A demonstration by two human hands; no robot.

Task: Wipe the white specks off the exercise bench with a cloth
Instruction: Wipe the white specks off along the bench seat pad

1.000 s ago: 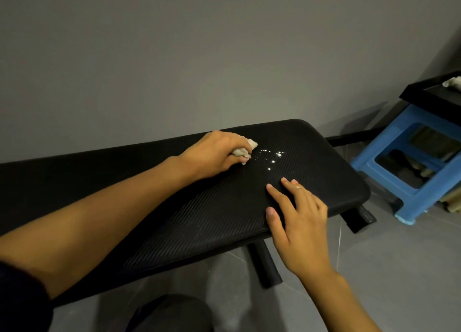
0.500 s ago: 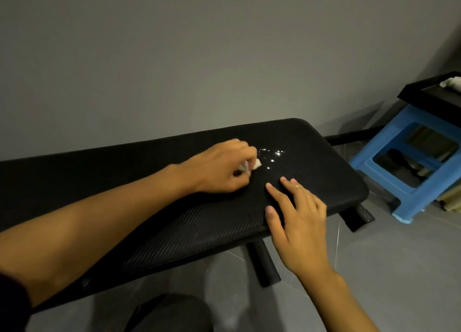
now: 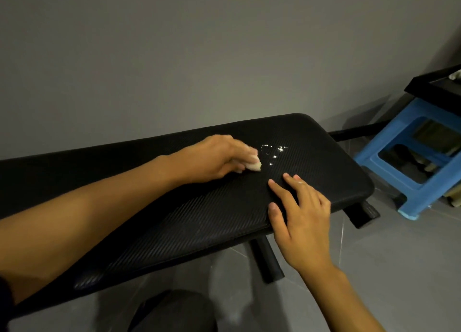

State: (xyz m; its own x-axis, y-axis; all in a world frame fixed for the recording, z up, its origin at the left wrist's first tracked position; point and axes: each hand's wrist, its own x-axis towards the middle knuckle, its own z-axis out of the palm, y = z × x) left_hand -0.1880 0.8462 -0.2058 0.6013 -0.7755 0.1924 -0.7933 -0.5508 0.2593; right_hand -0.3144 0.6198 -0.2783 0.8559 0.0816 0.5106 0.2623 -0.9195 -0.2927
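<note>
Nearest the camera, the right hand lies flat on the front edge of the exercise bench. Its fingers are straight and slightly spread, and it holds nothing. It looks to be steadying the person, not working.

Further in, the left hand rests on the ribbed black pad with its fingers curled around a small wad of pale cloth. Only the tip of the wad pokes out past the fingertips. The cloth touches the pad just beside the white specks, which lie in a loose scatter a little further right and towards the wall, none of them under the cloth.

The cloth looks soft and very light and will bunch up. It is best kept balled and gripped close to the working tip, so that pressure reaches the pad and the cloth doesn't fold over. The ribbed surface may trap specks in its grooves, so strokes along the ribs would probably lift more than strokes across them.

Beyond the end of the bench stands a blue stool with a black tray-like piece on top. Something pale sits there at the frame's edge, too cropped to identify.
</note>
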